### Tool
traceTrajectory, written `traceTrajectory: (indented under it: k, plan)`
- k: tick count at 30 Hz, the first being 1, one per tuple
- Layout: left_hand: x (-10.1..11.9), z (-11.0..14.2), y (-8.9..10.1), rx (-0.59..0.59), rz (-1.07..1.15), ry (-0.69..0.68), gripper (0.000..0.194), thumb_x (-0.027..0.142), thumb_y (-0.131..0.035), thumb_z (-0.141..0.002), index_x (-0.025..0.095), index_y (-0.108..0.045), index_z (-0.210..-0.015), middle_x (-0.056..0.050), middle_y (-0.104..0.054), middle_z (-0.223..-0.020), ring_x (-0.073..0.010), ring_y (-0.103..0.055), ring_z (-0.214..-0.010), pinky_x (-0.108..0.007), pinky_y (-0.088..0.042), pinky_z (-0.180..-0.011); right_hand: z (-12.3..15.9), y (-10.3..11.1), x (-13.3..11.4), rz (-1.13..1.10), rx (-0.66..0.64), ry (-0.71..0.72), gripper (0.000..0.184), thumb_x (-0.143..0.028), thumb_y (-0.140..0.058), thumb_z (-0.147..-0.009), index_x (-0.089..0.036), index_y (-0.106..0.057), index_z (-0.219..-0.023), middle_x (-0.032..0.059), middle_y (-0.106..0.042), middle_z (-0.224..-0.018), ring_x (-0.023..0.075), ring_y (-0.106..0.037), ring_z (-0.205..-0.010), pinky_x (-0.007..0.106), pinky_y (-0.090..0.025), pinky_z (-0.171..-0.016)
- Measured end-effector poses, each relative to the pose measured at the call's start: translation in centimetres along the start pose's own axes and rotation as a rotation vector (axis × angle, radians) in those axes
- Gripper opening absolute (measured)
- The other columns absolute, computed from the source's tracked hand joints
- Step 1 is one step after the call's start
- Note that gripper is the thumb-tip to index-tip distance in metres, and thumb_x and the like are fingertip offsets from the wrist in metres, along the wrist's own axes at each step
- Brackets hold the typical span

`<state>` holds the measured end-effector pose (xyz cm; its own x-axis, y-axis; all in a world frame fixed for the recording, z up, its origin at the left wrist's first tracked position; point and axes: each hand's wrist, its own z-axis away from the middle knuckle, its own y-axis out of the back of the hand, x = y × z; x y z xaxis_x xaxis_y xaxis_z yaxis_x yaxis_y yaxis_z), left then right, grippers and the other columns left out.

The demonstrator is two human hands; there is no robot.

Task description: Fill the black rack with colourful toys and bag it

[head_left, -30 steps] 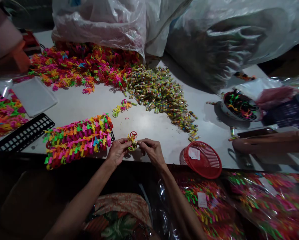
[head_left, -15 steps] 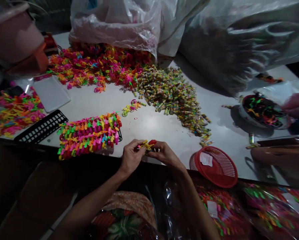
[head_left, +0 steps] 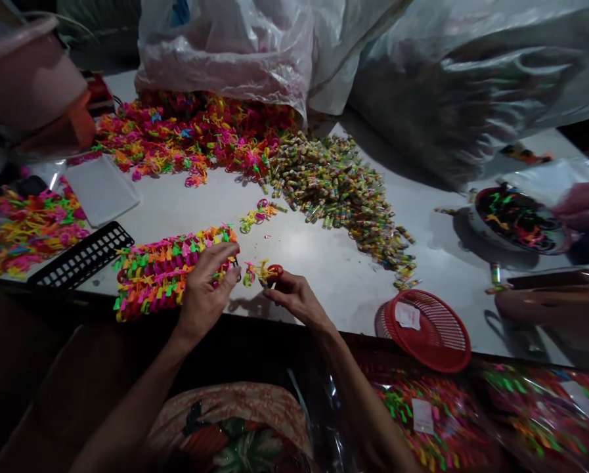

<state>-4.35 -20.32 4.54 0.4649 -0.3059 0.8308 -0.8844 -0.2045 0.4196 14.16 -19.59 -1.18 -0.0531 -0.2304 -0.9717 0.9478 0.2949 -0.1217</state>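
My right hand (head_left: 297, 299) pinches a small yellow, green and red plastic toy (head_left: 262, 272) just above the white table (head_left: 324, 263). My left hand (head_left: 206, 289) has its fingers spread and rests against the right end of a neat stack of colourful plastic toys (head_left: 166, 272) that lies on a black grid tray (head_left: 80, 256). A few loose toy pieces (head_left: 259, 213) lie a little farther out on the table.
A heap of loose neon toys (head_left: 190, 135) and a heap of small candy tubes (head_left: 343, 190) spill from big plastic bags (head_left: 235, 46). A red basket (head_left: 429, 328) lies at the right edge. Another person's arm (head_left: 550, 305) and a bowl of toys (head_left: 518, 220) are far right.
My left hand let go of the small toy and moved left onto the stack of toys. My right hand kept the toy and lifted it slightly forward.
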Motion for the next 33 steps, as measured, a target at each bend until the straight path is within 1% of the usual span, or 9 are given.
traceTrajectory:
  k: [2,4,9,12,18,24,28,31,33]
  plan:
    - [-0.5,-1.0,1.4,0.048,-0.14,-0.102,0.024,0.027,-0.056,-0.086,0.02,-0.067,-0.107,-0.006,-0.068,-0.107,-0.0168,-0.062,-0.104,-0.034,-0.049,-0.094,-0.8,-0.2,0.5,0.025,0.069,0.03,0.021,-0.028,-0.073,-0.062,-0.016,-0.061,-0.073,-0.0033,-0.053,-0.068,0.0084,-0.043,-0.059,0.021,-0.034,-0.053]
    - [-1.4,-2.0,2.3,0.008,-0.281,-0.185,0.025,0.027,-0.052,-0.089,0.019,-0.066,-0.108,-0.006,-0.069,-0.107,-0.0175,-0.063,-0.104,-0.035,-0.049,-0.094,-1.6,-0.4,1.1,0.043,0.117,0.045,0.022,-0.028,-0.073,-0.059,-0.016,-0.058,-0.069,-0.0043,-0.05,-0.064,0.0084,-0.042,-0.058,0.021,-0.033,-0.052]
    - [-3.5,-3.4,1.9,-0.409,-0.716,-0.278,0.037,0.031,-0.042,-0.093,0.025,-0.056,-0.127,-0.008,-0.05,-0.142,-0.0276,-0.039,-0.135,-0.057,-0.029,-0.109,-3.4,-1.6,2.1,0.089,0.182,0.081,0.029,-0.039,-0.073,-0.06,-0.017,-0.054,-0.064,-0.0031,-0.05,-0.062,0.0097,-0.044,-0.058,0.022,-0.037,-0.052]
    - [-4.0,-3.4,1.2,-0.548,-0.842,-0.296,0.041,0.031,-0.037,-0.095,0.026,-0.052,-0.132,-0.007,-0.042,-0.148,-0.0279,-0.032,-0.139,-0.062,-0.021,-0.111,-4.4,-2.8,2.4,0.077,0.178,0.089,0.031,-0.043,-0.071,-0.063,-0.018,-0.053,-0.066,-0.0028,-0.052,-0.06,0.0102,-0.045,-0.056,0.024,-0.04,-0.052]
    - [-4.2,-3.1,1.1,-0.53,-0.863,-0.331,0.044,0.029,-0.033,-0.096,0.028,-0.046,-0.138,-0.006,-0.042,-0.148,-0.0263,-0.032,-0.14,-0.06,-0.018,-0.113,-6.2,-3.9,3.8,0.23,0.132,0.2,0.022,-0.037,-0.064,-0.069,-0.017,-0.054,-0.065,-0.0008,-0.055,-0.065,0.0116,-0.047,-0.059,0.024,-0.04,-0.057]
    - [-4.1,-3.0,1.3,-0.537,-0.854,-0.329,0.049,0.038,-0.032,-0.096,0.032,-0.032,-0.145,-0.005,-0.038,-0.151,-0.0265,-0.028,-0.142,-0.06,-0.016,-0.114,-5.6,-4.1,2.9,0.771,0.063,0.216,0.006,-0.017,-0.052,-0.075,-0.018,-0.056,-0.071,0.0013,-0.057,-0.071,0.0134,-0.05,-0.063,0.024,-0.036,-0.059]
    - [-4.0,-2.9,0.9,-0.539,-0.839,-0.328,0.053,0.046,-0.045,-0.091,0.036,-0.037,-0.142,-0.005,-0.038,-0.151,-0.0293,-0.028,-0.141,-0.062,-0.014,-0.113,-5.4,-5.3,1.8,1.082,0.019,0.126,0.017,-0.02,-0.053,-0.078,-0.017,-0.06,-0.094,0.0093,-0.063,-0.096,0.0184,-0.057,-0.076,0.026,-0.039,-0.065]
    - [-3.7,-3.1,1.0,-0.57,-0.823,-0.318,0.053,0.05,-0.048,-0.088,0.036,-0.042,-0.139,-0.005,-0.038,-0.151,-0.0294,-0.03,-0.14,-0.063,-0.013,-0.112,-5.9,-5.0,1.4,1.104,-0.03,0.084,0.014,-0.019,-0.052,-0.08,-0.017,-0.062,-0.089,0.0091,-0.064,-0.092,0.0192,-0.057,-0.076,0.028,-0.04,-0.066]
    - [-3.6,-3.5,2.2,-0.537,-0.81,-0.306,0.05,0.05,-0.043,-0.091,0.037,-0.041,-0.139,-0.004,-0.037,-0.151,-0.0281,-0.03,-0.141,-0.064,-0.013,-0.112,-5.9,-4.1,1.6,0.976,-0.025,0.1,0.011,-0.017,-0.053,-0.077,-0.017,-0.063,-0.083,0.0064,-0.062,-0.084,0.0178,-0.056,-0.073,0.027,-0.041,-0.066]
